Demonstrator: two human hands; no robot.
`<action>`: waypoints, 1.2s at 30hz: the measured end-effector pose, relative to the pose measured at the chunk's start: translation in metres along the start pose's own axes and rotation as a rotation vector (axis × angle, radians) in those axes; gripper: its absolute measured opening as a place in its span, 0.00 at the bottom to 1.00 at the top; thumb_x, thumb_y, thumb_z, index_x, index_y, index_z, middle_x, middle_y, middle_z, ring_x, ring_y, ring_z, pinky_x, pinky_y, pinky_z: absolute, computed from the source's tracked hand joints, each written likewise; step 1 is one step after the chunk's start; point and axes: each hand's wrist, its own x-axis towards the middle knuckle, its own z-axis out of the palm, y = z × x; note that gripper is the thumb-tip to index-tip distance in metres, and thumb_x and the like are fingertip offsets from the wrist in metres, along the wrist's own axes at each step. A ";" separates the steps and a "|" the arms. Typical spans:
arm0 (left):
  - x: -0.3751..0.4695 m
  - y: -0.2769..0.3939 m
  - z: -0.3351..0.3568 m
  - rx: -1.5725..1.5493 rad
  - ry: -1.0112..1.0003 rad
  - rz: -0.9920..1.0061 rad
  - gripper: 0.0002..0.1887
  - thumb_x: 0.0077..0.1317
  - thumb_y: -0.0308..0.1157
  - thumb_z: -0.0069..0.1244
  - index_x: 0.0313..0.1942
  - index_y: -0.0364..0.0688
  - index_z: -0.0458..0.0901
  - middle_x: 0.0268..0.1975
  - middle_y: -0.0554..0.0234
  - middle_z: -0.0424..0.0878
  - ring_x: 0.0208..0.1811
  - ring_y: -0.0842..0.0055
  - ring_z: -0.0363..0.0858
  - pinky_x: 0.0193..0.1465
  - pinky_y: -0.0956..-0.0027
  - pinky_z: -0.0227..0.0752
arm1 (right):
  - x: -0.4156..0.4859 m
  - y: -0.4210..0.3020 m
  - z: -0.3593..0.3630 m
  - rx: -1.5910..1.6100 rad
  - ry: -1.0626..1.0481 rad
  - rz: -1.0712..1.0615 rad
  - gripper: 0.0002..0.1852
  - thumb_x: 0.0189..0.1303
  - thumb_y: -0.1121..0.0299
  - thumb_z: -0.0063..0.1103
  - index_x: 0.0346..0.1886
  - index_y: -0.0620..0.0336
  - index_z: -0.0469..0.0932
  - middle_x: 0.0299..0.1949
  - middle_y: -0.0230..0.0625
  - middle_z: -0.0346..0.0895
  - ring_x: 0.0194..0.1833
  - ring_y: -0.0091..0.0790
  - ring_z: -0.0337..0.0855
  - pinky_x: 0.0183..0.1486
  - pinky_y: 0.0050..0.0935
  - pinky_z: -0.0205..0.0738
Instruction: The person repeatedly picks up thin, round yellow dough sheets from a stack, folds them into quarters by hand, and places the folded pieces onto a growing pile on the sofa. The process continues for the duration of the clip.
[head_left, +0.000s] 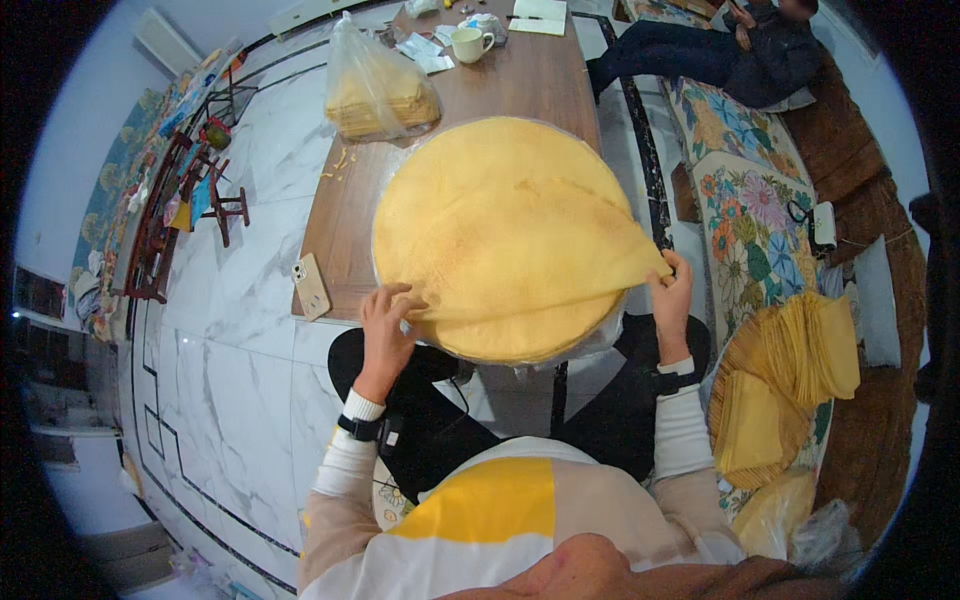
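Observation:
A stack of large round yellow sheets, perhaps thin pancakes (495, 165), lies at the near end of a wooden table (337, 217). Its top sheet (532, 262) is partly lifted, with a fold across it. My right hand (671, 289) pinches the sheet's right edge and holds it out past the stack. My left hand (390, 315) is at the stack's lower left edge, fingers bent against the sheet; whether they grip it is hard to tell. Clear plastic shows under the stack.
On the table are a plastic bag of folded yellow sheets (382, 101), a phone (310, 287), a mug (471, 45), papers (424, 52) and a notebook (538, 16). Folded sheets (750, 427) rest on a round woven tray (791, 435) at right. A person (712, 56) sits on a floral sofa.

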 end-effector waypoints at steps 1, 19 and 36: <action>-0.011 0.004 0.007 -0.040 0.017 -0.037 0.21 0.60 0.25 0.73 0.55 0.49 0.93 0.68 0.59 0.85 0.73 0.53 0.76 0.77 0.47 0.65 | -0.004 0.013 0.004 -0.008 0.066 0.017 0.14 0.82 0.72 0.69 0.63 0.69 0.82 0.59 0.43 0.87 0.62 0.36 0.88 0.66 0.38 0.83; -0.004 0.133 0.106 -0.310 -0.104 0.212 0.43 0.75 0.42 0.67 0.84 0.35 0.69 0.86 0.40 0.70 0.88 0.47 0.67 0.92 0.42 0.54 | -0.016 -0.048 0.019 0.537 -0.067 0.303 0.11 0.79 0.68 0.74 0.55 0.63 0.85 0.60 0.37 0.90 0.52 0.32 0.90 0.57 0.35 0.85; -0.062 0.020 0.060 -0.963 0.414 -0.924 0.23 0.86 0.46 0.59 0.60 0.32 0.78 0.48 0.57 0.83 0.40 0.79 0.83 0.43 0.73 0.79 | -0.173 -0.152 0.260 -0.225 -0.665 -0.918 0.10 0.70 0.75 0.65 0.52 0.65 0.80 0.49 0.50 0.81 0.52 0.56 0.82 0.57 0.50 0.80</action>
